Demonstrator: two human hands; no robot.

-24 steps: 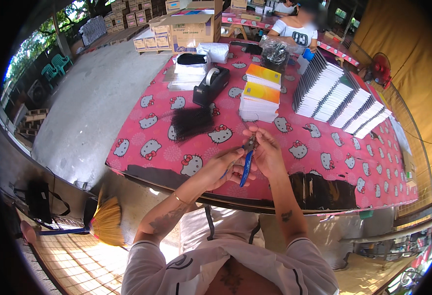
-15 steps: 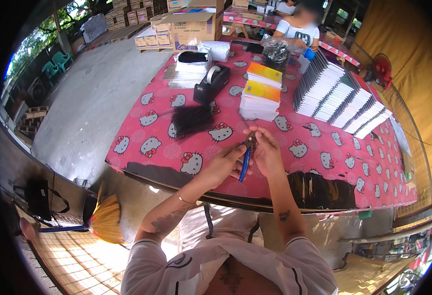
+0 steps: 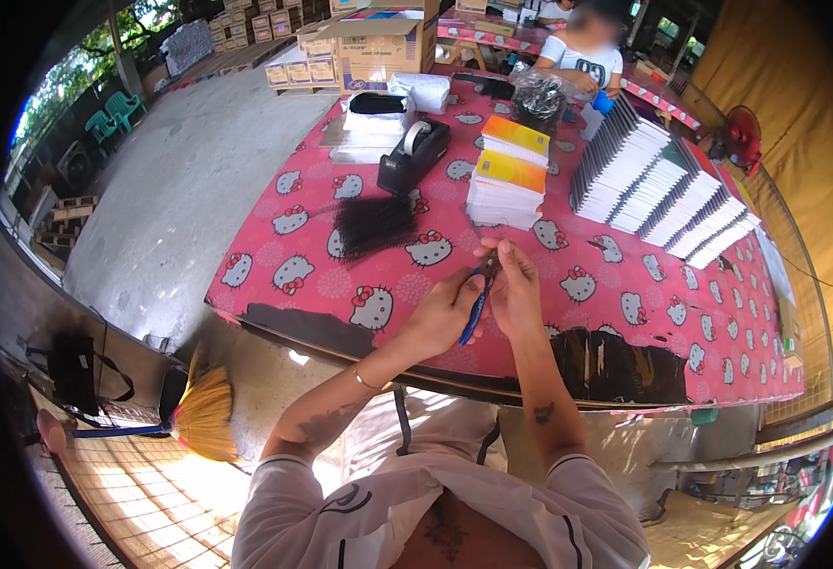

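Blue-handled pliers (image 3: pixel 476 311) are gripped in my left hand (image 3: pixel 443 305), their dark jaws pointing away from me over the near part of the table. Close against the jaws is my right hand (image 3: pixel 516 294), thumb and fingers pinched together; what they hold, if anything, is too small to make out. Beyond my left hand lies a bundle of thin black strands (image 3: pixel 375 226), perhaps binding coils. A stack of small booklets with yellow-orange covers (image 3: pixel 509 180) stands just beyond my right hand.
The table has a pink cartoon-print cover (image 3: pixel 283 251). On it are a black tape dispenser (image 3: pixel 414 156), white packs (image 3: pixel 378 116), a clear plastic bag (image 3: pixel 538 95) and stacked black-bound notebooks (image 3: pixel 658 185). A cardboard box (image 3: pixel 388 57), a red fan (image 3: pixel 742 140) and another person (image 3: pixel 582 59) are beyond.
The pliers have turned slightly, with their handles closer together. My two hands stay near each other, and the view has shifted a little.
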